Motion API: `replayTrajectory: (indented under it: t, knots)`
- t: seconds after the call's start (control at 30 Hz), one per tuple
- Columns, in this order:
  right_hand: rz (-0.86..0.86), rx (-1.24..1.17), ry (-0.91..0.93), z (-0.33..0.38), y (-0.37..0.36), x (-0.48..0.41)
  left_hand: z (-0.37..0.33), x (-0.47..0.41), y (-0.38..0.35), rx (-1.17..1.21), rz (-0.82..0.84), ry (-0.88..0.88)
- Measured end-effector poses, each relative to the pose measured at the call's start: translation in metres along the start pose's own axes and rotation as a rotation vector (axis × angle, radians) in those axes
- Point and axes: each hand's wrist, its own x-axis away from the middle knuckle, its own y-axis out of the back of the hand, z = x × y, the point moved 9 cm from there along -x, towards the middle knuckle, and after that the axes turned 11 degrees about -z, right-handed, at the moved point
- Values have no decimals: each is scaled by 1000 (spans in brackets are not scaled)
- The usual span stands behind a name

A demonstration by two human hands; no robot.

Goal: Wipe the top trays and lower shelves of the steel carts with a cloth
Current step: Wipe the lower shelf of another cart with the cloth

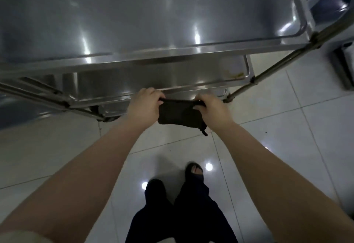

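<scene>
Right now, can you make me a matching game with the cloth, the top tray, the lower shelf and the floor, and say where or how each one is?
Things:
1. cloth
2. top tray
3. lower shelf
4. floor

Place or state:
A. white tiles, lowest of all
B. gripped by the left hand and the right hand
C. has a yellowish smear near its corner
D. shiny, highest up

Pairs: 1-B, 2-D, 3-C, 4-A

dark cloth stretched in midair off the near edge of the shiny steel cart, lower shelf stained at its right corner
</scene>
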Motion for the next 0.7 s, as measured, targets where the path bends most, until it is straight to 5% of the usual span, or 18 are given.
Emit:
replayTrajectory:
  t: [0.13,0.3,0.53,0.7]
  knots:
    - [-297,-16,0,-50,24,-59,-27,-76,-44,137,-193,-12]
    - [-759,-9,281,-81,50,-111,-35,-163,-91,153,-441,-64]
    - [-296,235,504,-124,-104,-136,27,-178,-197,-45,-262,-214]
    - [-323,-6,451,-132,-98,-164,78,-199,-210,-249,-187,-166]
